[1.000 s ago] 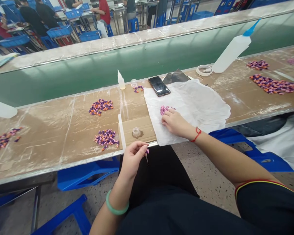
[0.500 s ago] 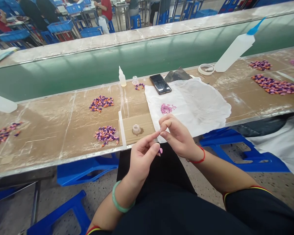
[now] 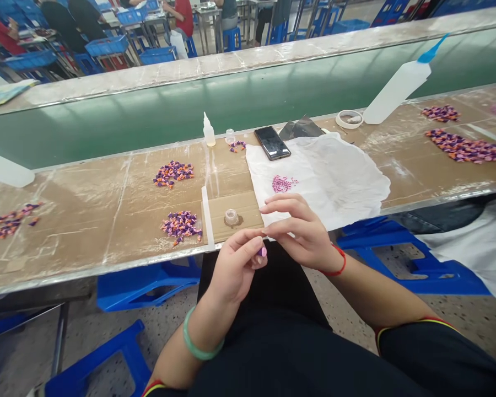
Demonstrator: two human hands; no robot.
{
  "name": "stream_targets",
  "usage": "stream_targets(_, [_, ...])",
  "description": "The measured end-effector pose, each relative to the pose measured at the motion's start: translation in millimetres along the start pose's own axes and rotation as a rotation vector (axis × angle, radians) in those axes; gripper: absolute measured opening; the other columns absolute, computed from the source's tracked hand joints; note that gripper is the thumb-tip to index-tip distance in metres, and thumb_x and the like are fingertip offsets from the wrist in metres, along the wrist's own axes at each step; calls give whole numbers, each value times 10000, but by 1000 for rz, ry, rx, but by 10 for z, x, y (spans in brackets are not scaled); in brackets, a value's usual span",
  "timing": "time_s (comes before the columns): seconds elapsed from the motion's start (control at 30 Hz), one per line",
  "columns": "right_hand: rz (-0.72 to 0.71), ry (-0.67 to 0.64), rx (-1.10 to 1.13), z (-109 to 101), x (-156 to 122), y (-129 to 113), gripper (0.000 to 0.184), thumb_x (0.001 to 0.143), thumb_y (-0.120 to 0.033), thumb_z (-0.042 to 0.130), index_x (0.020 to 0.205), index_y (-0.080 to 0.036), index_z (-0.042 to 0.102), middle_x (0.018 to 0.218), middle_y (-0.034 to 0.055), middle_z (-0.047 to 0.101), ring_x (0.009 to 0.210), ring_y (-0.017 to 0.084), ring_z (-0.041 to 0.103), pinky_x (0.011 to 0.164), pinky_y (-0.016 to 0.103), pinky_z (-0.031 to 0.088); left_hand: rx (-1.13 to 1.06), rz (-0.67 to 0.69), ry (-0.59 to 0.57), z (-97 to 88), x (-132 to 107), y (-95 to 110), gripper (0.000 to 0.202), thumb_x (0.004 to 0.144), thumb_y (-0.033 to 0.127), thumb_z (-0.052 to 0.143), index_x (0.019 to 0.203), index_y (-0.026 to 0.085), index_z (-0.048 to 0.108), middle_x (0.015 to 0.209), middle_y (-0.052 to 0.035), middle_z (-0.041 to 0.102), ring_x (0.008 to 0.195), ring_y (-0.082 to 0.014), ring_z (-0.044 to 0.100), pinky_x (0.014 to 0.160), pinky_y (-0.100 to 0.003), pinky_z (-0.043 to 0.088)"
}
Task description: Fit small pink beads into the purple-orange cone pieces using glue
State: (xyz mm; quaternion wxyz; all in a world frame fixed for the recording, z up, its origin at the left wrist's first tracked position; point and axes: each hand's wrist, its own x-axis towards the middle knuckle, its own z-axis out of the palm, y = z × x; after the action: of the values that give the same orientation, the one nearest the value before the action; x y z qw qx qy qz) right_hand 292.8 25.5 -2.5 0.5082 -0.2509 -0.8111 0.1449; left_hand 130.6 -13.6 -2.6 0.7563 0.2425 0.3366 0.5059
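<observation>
L of yr L hand (image 3: 236, 267): 3 purple-orange piles (image 3: 181, 225). That hand's clamped on 1 purple-pink pc (image 3: 262, 252). R hand (image 3: 301, 231): fingers straighter than a moment ago, tips meeting L tips; can't tell if pinching. Prob. means fine handling's now at yr fingertips. Beyond R hand: 1 phone (image 3: 273, 143), 1 pink-bit heap (image 3: 283, 183), 1 cloth (image 3: 347, 176).

Your left hand (image 3: 236, 263): cup (image 3: 231, 217) just ahead, strip (image 3: 207, 218) then front pile (image 3: 181, 226) off to its left. You've a wide lane over table (image 3: 82, 220) left of front pile and back pile (image 3: 173, 173). Your right hand (image 3: 301, 231): beads (image 3: 282, 184) ahead, phone (image 3: 271, 143) behind them; pass over the right half of the cloth (image 3: 347, 176). Tape (image 3: 339, 120) and big bottle (image 3: 399, 91) block beyond.
</observation>
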Motion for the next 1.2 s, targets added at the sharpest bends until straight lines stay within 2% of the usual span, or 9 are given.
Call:
stream_targets(0.1, [218,61,222,75,-54,-63,120,935,-167,613,906,-275,654,1218,59,677,1205,257,593,988,491,515,42,15,12,11,16,-6,341,615,395,907,767,148,728,519,43,501,473,-47,393,479,-197,296])
stream_targets(0.2, [514,103,536,185,-119,-123,103,941,-283,649,851,-234,647,1316,69,634,1140,223,626,969,425,550,186,125,52,-1,36,-42,343,655,433,885,778,157,721,591,15,582,537,-76,488,525,-209,387])
stream_targets(0.37, [731,213,720,334,-175,-195,212,893,-394,708,813,-206,647,1268,89,614,809,154,620,711,342,589,458,384,92,-23,27,-87,223,821,387,757,806,170,708,666,-3,652,593,-105,563,581,-225,456])
stream_targets(0.53, [688,220,646,307,-159,-205,80,902,-274,673,851,-213,675,1066,60,646,940,171,632,813,319,555,695,522,160,-14,-4,-48,167,854,285,675,736,167,661,622,9,613,550,-94,502,539,-219,404])
stream_targets(0.63, [586,88,424,162,-82,-194,66,919,-222,598,903,-210,661,918,43,660,849,165,621,768,317,521,675,438,129,-4,-22,21,200,833,315,675,702,168,638,580,16,579,515,-92,477,508,-216,383])
stream_targets(0.73, [458,-85,186,-2,23,-191,88,898,-174,554,837,-203,611,761,9,629,695,139,561,667,291,468,672,362,92,-2,-44,101,223,807,347,690,686,167,632,575,12,576,508,-93,475,501,-215,384])
stream_targets(0.9, [316,-283,41,-138,130,-195,126,878,-166,548,757,-201,545,691,-9,593,635,119,516,597,256,417,759,310,46,-21,-64,167,203,794,317,654,664,163,626,557,10,566,498,-87,460,489,-207,361])
stream_targets(1.07, [303,-386,10,-155,150,-176,118,829,-141,534,722,-192,527,675,-7,574,617,108,501,579,239,402,814,274,16,-34,-49,171,176,775,296,638,665,159,634,560,3,574,506,-92,468,494,-212,359])
stream_targets(1.2, [414,-391,151,-149,153,-141,118,795,-143,530,687,-191,522,628,-23,542,579,97,470,544,225,390,712,170,-32,-65,-28,183,205,772,340,695,696,156,647,576,-4,592,505,-92,473,491,-214,353])
